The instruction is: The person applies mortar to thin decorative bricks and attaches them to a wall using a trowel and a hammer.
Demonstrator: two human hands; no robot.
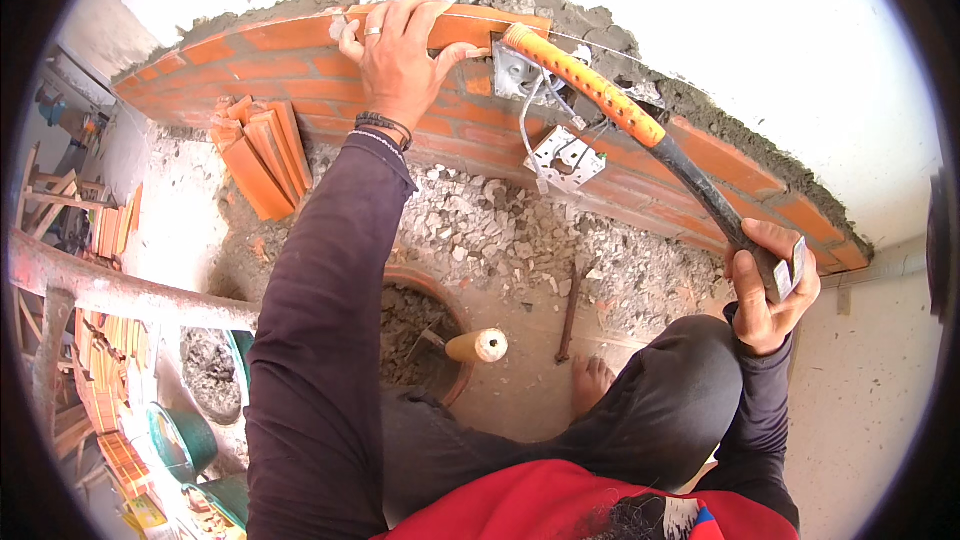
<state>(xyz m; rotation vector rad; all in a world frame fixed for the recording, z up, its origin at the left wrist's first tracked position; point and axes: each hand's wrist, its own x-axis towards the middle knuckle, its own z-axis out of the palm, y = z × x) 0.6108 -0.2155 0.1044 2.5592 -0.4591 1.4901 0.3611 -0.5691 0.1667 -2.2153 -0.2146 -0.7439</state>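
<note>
My left hand [398,60] grips an orange brick [478,24] on the top course of the brick wall [290,71], fingers over its upper part and thumb splayed rightward. A white string runs along this course. My right hand [765,290] holds a hammer [700,186] by its metal head, with the perforated orange grip pointing up-left, its end at the brick beside an embedded metal electrical box [512,73]. Grey conduits and another perforated metal box [563,160] hang below. Wet mortar [600,29] lines the top of the brickwork.
Stacked bricks [262,165] lean at left. Rubble [470,215] covers the floor around a rusty bar [570,310]. A mortar bucket [455,295] with a pale-handled trowel [475,346] sits by my knee. A metal scaffold tube [150,305], green tubs [185,440] and more bricks occupy the left.
</note>
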